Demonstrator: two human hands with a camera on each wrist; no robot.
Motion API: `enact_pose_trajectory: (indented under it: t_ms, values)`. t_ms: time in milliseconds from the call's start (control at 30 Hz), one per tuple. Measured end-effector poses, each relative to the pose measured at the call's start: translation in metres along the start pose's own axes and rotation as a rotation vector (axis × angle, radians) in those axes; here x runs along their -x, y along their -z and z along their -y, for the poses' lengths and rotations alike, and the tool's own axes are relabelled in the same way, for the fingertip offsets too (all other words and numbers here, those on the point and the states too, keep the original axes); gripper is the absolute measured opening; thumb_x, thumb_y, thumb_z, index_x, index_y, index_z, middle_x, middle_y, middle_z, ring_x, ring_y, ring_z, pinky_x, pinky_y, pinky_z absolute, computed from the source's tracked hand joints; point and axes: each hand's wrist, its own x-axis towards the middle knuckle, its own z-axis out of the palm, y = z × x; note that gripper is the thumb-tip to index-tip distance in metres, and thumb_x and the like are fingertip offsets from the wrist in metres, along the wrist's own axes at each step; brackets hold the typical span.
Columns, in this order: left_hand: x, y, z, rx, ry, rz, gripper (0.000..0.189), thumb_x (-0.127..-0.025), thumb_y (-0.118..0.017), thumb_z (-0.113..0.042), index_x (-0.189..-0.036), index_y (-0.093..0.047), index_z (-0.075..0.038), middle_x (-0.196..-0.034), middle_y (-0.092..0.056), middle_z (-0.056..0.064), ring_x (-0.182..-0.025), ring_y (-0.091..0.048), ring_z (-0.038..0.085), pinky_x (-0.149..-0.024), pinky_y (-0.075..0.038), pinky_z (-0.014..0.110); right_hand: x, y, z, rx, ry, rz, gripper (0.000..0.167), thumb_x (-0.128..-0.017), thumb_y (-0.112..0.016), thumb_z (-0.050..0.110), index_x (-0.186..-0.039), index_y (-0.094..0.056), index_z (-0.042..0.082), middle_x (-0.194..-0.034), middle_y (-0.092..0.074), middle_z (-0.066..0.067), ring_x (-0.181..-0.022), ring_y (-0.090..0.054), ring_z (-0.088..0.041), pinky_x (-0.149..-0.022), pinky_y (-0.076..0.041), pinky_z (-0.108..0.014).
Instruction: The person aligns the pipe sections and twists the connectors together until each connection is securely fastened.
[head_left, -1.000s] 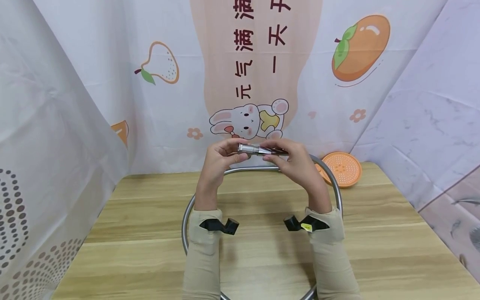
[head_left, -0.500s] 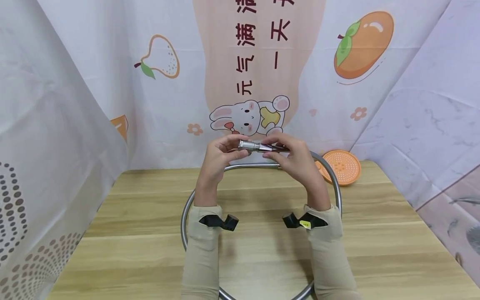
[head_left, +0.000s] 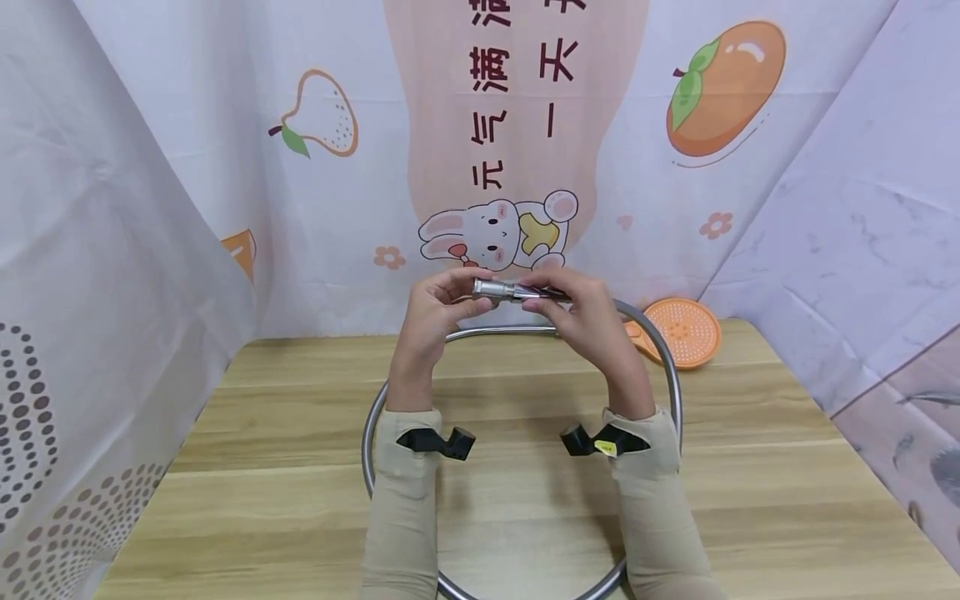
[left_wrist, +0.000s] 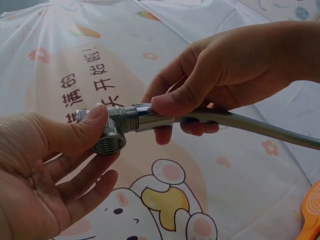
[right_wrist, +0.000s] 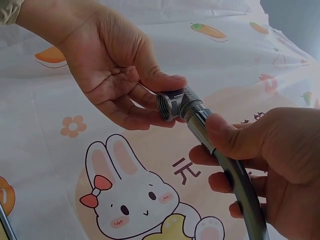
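Observation:
In the head view both hands are raised above the back of the table. My left hand [head_left: 429,321] pinches a silver T-shaped threaded pipe fitting [left_wrist: 117,123] between thumb and fingers, its open side branch facing down toward the wrist camera. Thumb and fingers of my right hand [head_left: 588,321] grip the chrome end nut [right_wrist: 199,126] of a grey shower hose [left_wrist: 265,131]. The nut sits in line on the fitting's right end, and a few turns of thread show between them. Behind the nut, the hose runs through beneath my right palm.
The hose loops in a large circle around my forearms, down to the wooden table [head_left: 285,467]. An orange perforated round head with a handle [head_left: 684,335] lies at the back right. A printed curtain [head_left: 322,250] hangs directly behind the table.
The head view has tilted slightly. Both hands keep their hold on the fitting and hose nut, with a slight shift to the left and small movements of the right fingers.

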Motion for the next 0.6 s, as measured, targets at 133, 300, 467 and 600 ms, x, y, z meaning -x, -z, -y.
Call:
enact_pose_trajectory:
  t_ms: [133, 300, 467, 600]
  values:
    - [0.0002, -0.0008, 0.0002, -0.002, 0.001, 0.002, 0.044, -0.084, -0.073, 0.014, -0.095, -0.078, -0.028, -0.087, -0.072, -0.007, -0.084, -0.065, 0.009, -0.078, -0.056, 0.023, 0.0004, 0.0004, 0.0002, 0.014, -0.008, 0.008, 0.023, -0.091, -0.074, 0.003, -0.114, -0.074, 0.003, -0.104, -0.072, -0.011, -0.086, -0.063, -0.02, -0.083, -0.057, -0.032]
    - [-0.0005, -0.0021, -0.0004, -0.003, 0.006, 0.005, 0.046, -0.084, -0.072, 0.014, -0.094, -0.078, -0.03, -0.088, -0.072, -0.007, -0.084, -0.065, 0.009, -0.079, -0.056, 0.023, 0.0003, 0.0025, -0.0006, 0.018, -0.002, 0.014, 0.022, -0.092, -0.072, 0.004, -0.114, -0.074, 0.003, -0.103, -0.072, -0.011, -0.084, -0.062, -0.02, -0.078, -0.053, -0.022]
    - [-0.0004, -0.0034, -0.0009, -0.007, 0.009, 0.006, 0.044, -0.084, -0.073, 0.013, -0.094, -0.078, -0.029, -0.087, -0.072, -0.006, -0.084, -0.065, 0.01, -0.079, -0.056, 0.023, 0.0007, 0.0049, -0.0015, 0.017, -0.012, 0.028, 0.023, -0.093, -0.072, 0.004, -0.115, -0.075, 0.004, -0.103, -0.072, -0.011, -0.085, -0.062, -0.02, -0.078, -0.054, -0.024]
    - [0.0008, -0.0037, 0.0003, -0.013, 0.012, -0.003, 0.041, -0.084, -0.074, 0.012, -0.095, -0.078, -0.027, -0.087, -0.071, -0.006, -0.083, -0.064, 0.011, -0.077, -0.054, 0.023, 0.002, 0.0053, -0.0037, 0.001, 0.018, 0.025, 0.029, -0.088, -0.077, 0.003, -0.117, -0.074, 0.004, -0.104, -0.073, -0.011, -0.086, -0.063, -0.021, -0.083, -0.058, -0.038]
